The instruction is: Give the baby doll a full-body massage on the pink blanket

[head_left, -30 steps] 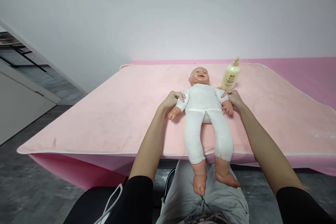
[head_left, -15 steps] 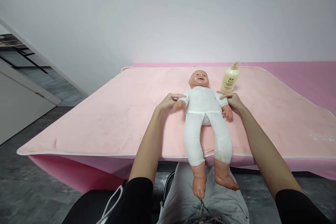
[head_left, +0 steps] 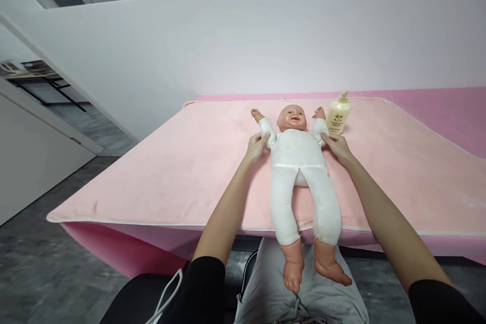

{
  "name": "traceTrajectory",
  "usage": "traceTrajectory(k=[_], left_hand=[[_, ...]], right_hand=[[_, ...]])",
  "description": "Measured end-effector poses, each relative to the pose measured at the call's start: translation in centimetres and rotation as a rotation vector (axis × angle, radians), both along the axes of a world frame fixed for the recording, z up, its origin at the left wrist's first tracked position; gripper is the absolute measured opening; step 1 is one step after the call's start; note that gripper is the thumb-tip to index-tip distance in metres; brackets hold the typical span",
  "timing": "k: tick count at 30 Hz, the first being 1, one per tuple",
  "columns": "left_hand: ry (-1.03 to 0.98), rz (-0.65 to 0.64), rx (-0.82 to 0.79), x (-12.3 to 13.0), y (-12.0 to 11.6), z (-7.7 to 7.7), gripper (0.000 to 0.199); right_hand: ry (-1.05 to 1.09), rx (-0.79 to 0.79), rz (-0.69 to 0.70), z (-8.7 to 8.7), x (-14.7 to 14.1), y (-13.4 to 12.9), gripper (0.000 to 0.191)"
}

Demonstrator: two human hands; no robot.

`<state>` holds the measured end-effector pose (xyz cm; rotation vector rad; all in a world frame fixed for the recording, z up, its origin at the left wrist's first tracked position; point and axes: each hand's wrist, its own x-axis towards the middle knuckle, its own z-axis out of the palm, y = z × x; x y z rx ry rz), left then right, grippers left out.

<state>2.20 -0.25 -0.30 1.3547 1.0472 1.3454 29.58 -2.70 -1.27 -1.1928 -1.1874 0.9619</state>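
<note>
A baby doll with a white cloth body lies on its back on the pink blanket, head toward the wall and feet hanging past the table's front edge. Both doll arms are bent upward, hands beside the head. My left hand is closed on the doll's arm at the left of the view, thumb on the cloth near the elbow. On the other side, my right hand grips the doll's other arm near its elbow; some fingers are hidden beneath it. Close behind my right hand stands a pale yellow pump bottle.
A pink table cover shows beyond the blanket at the back and right. The white wall rises behind the table. My lap in grey trousers is below the doll's feet, with a white cable at the left.
The doll's arms have swung from pointing down beside its body to pointing up beside its head, with my hands on them. The view has shifted slightly; the bottle stays upright.
</note>
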Motion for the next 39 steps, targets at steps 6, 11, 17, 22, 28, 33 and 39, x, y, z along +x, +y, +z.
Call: traceTrajectory(k=[6, 11, 17, 22, 28, 33, 39], left_hand=[[0.299, 0.095, -0.009, 0.4, -0.3, -0.5, 0.035], [0.408, 0.201, 0.039, 0.7, -0.6, -0.3, 0.034], [0.029, 0.045, -0.065, 0.2, -0.2, 0.0, 0.025], [-0.261, 0.035, -0.011, 0.4, -0.4, 1.0, 0.038], [-0.157, -0.085, 0.0, -0.1, -0.6, 1.0, 0.019], [0.143, -0.24, 0.122, -1.4, -0.3, 0.6, 0.021], [0.289, -0.308, 0.13, -2.6, 0.2, -0.6, 0.022]], right_hand=[[-0.156, -0.02, -0.024, -0.8, 0.0, 0.8, 0.046], [-0.427, 0.075, -0.13, -0.9, -0.5, 0.8, 0.045], [-0.194, -0.027, -0.134, 0.0, -1.1, 0.1, 0.037], [0.148, 0.02, -0.095, 1.1, -0.9, 0.5, 0.03], [0.204, 0.178, -0.042, 0.7, -0.1, 0.3, 0.011], [-0.01, 0.174, -0.085, -0.3, 0.4, 0.1, 0.011], [-0.066, 0.102, -0.05, -0.6, 0.7, 0.3, 0.013]])
